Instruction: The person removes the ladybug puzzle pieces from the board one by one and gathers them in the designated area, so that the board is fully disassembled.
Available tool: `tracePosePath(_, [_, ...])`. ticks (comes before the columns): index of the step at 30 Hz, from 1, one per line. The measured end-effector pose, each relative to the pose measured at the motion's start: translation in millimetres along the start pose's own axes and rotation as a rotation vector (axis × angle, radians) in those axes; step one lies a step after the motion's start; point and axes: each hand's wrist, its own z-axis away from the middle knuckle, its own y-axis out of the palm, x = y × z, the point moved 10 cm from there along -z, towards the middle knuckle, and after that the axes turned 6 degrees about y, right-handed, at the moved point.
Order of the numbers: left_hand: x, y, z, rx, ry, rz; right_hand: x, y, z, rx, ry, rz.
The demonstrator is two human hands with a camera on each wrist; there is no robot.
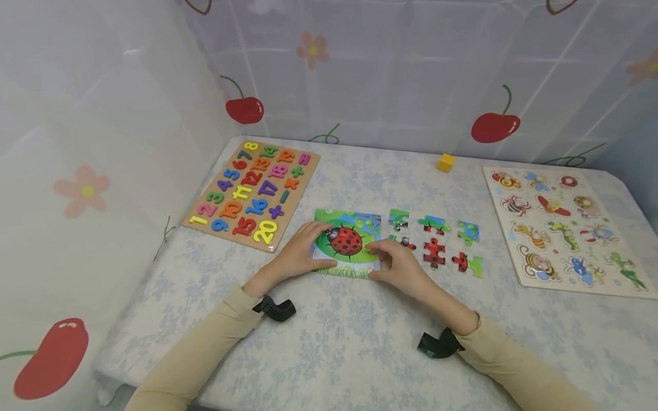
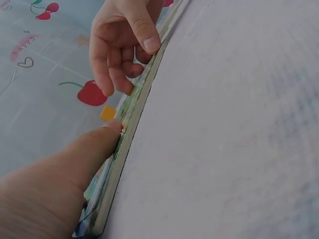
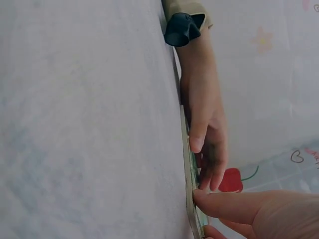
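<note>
A ladybug puzzle board (image 1: 345, 241) lies flat near the middle of the table. My left hand (image 1: 297, 251) rests over its left side, thumb low on the picture and fingers higher up. At the right side, my right hand (image 1: 403, 268) touches the board, its thumb by the lower right corner and its fingertips bent on the picture. The left wrist view shows the left thumb (image 2: 94, 149) on the board's near edge. Just right of the board lie several loose jigsaw pieces (image 1: 434, 253), one partly behind the right hand.
A wooden number board (image 1: 241, 194) with coloured numerals lies at the left. At the right is a pale insect puzzle board (image 1: 565, 231). A small yellow block (image 1: 445, 162) sits near the back edge, before a cherry-patterned curtain (image 1: 390, 74).
</note>
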Motion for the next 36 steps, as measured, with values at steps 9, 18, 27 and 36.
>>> tracePosePath(9, [-1.5,0.5,0.2,-0.001,-0.005,-0.002,4.1,-1.3,1.3,-0.038,-0.038,-0.033])
tracePosePath(18, [-3.4,-0.8,0.1,0.005,0.003,0.004,-6.7,-9.7,0.8,-0.125,-0.022,-0.201])
tracePosePath(27, [-3.4,-0.2,-0.5,0.003,0.015,0.005,-30.8,-29.0,7.6,-0.124,0.184,-0.348])
tracePosePath(36, [-0.1,1.5,0.4,0.012,-0.006,0.005,-64.4,-75.9,59.1,-0.193,0.270,-0.284])
